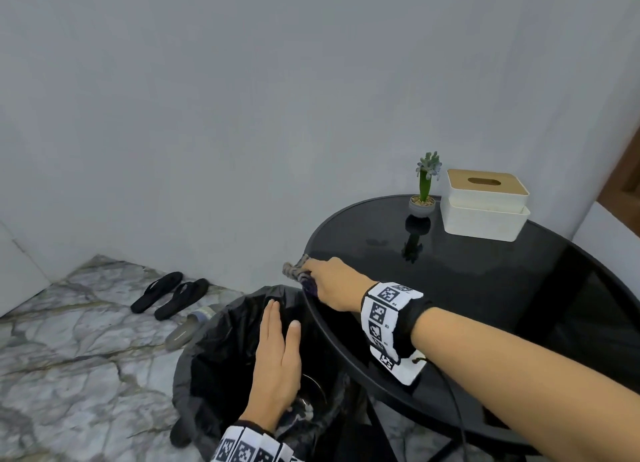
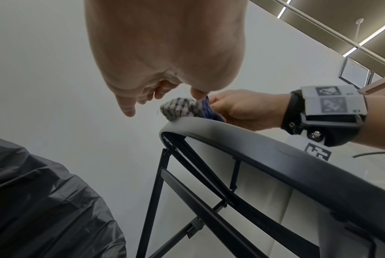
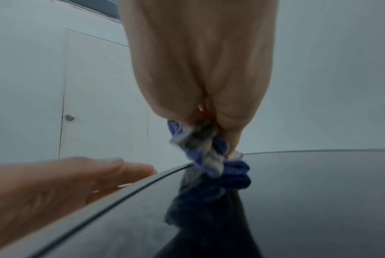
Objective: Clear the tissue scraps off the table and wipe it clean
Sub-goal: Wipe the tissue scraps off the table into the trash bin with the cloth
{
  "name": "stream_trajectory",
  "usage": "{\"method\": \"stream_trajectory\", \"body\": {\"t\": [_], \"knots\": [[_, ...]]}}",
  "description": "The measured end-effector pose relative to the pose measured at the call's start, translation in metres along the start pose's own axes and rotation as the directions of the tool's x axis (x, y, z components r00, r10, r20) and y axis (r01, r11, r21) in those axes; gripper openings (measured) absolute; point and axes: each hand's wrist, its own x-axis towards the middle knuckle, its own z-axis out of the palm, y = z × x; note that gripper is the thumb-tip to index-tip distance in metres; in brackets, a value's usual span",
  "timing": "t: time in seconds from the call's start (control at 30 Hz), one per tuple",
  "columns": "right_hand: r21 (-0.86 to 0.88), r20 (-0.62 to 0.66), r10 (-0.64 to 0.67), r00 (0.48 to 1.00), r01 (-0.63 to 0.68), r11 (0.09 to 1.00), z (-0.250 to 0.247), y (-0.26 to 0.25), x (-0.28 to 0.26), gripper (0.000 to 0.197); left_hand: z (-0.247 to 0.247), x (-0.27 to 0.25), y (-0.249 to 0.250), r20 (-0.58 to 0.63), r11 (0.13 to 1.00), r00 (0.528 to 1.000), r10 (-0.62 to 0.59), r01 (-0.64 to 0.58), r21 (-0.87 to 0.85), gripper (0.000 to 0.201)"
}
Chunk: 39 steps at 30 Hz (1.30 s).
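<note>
My right hand (image 1: 330,283) grips a bunched blue and grey checked cloth (image 1: 298,271) at the left rim of the round black glass table (image 1: 485,288). The cloth (image 2: 182,109) hangs partly over the rim; in the right wrist view the cloth (image 3: 207,153) sits at the table's edge. My left hand (image 1: 278,361) is flat, fingers straight, palm down, just left of and below the rim, over the bin lined with a black bag (image 1: 221,350). It holds nothing. No tissue scraps show on the tabletop; something pale lies at the bin's bottom (image 1: 301,411).
A small potted plant (image 1: 424,191) and a white tissue box with a wooden lid (image 1: 485,205) stand at the table's far side by the wall. Black flip-flops (image 1: 169,295) and a grey slipper (image 1: 188,326) lie on the marble floor beyond the bin.
</note>
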Motion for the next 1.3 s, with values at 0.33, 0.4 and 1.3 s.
{"method": "stream_trajectory", "body": {"t": [0.33,0.4,1.3], "knots": [[-0.080,0.082,-0.105,0.991,0.112,0.990,-0.004,0.028,-0.049,0.042,0.004,0.003,0.009,0.012,0.998,1.000,0.004,-0.004,-0.065,0.058],[-0.084,0.059,-0.132,0.990,0.137,0.987,-0.004,0.036,-0.056,0.047,0.006,0.004,0.011,0.016,0.998,0.999,0.028,-0.027,-0.054,0.057],[-0.241,0.214,-0.014,0.977,0.067,0.968,0.020,0.025,-0.077,0.075,0.017,0.023,0.009,0.132,0.971,0.968,0.212,-0.224,0.087,0.049]]}}
